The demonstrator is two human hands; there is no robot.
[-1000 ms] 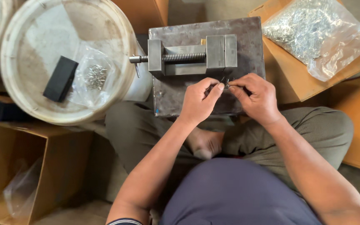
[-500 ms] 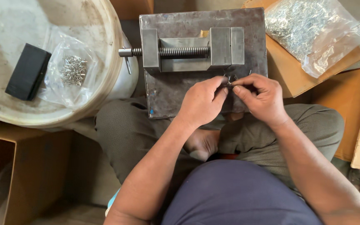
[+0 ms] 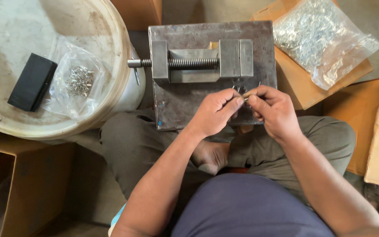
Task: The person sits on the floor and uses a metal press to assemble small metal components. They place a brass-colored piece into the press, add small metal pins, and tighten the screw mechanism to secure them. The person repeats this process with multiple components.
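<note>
one vise [image 3: 200,61], two bags [image 3: 323,39], two hands [image 3: 242,112]

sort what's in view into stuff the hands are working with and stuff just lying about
In hand: left hand and right hand pinch a small metal piece over the vise.

Lying about: black block, small bag of metal bits, big bag, cardboard box.

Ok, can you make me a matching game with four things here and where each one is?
Things:
1. black block
2. big bag of small metal parts
3. vise
4. small metal piece

Places:
A. on the grey metal plate
B. pinched between the left hand and right hand
C. on the white bucket lid
D. on the cardboard box at the right

Pairs: 1-C, 2-D, 3-A, 4-B
</note>
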